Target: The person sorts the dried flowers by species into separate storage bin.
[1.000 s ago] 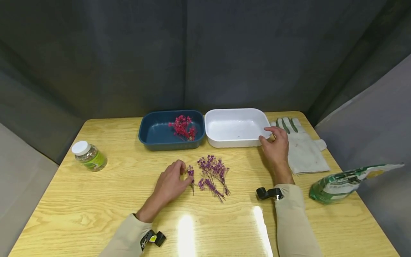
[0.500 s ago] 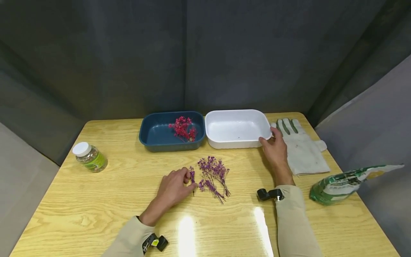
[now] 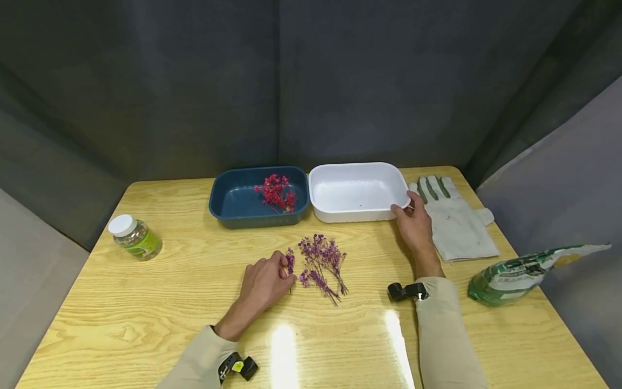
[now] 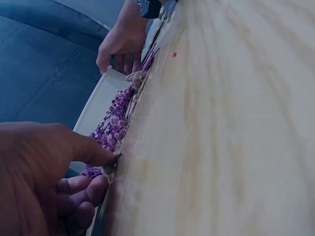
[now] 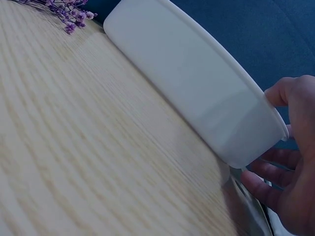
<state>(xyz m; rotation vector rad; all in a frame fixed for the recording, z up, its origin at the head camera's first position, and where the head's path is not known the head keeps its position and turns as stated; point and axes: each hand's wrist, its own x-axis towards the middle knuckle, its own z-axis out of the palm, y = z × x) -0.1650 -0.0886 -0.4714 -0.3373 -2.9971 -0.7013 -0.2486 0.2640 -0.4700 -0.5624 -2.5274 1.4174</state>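
Note:
My left hand (image 3: 265, 282) pinches the stem of a small sprig of purple dried flowers (image 3: 290, 260) between thumb and fingers, low over the table. Just right of it lie more purple dried flower sprigs (image 3: 323, 258), stems toward me; in the left wrist view these purple flowers (image 4: 114, 123) show beyond the thumb. With my right hand (image 3: 416, 224) I grip the near right corner of a white rectangular dish (image 3: 359, 195). In the right wrist view the thumb is at the rim of the white dish (image 5: 192, 83), and the other fingers are around its end.
A dark blue dish (image 3: 259, 221) with red dried flowers (image 3: 275, 192) stands left of the white one. A jar with a white lid (image 3: 137, 237) is at the left. On the right are a work glove (image 3: 459, 232) and a green and white bag (image 3: 510, 278).
My left hand has moved slightly toward me and its thumb and fingers have closed on the small sprig. My right fingers have closed onto the white dish's corner.

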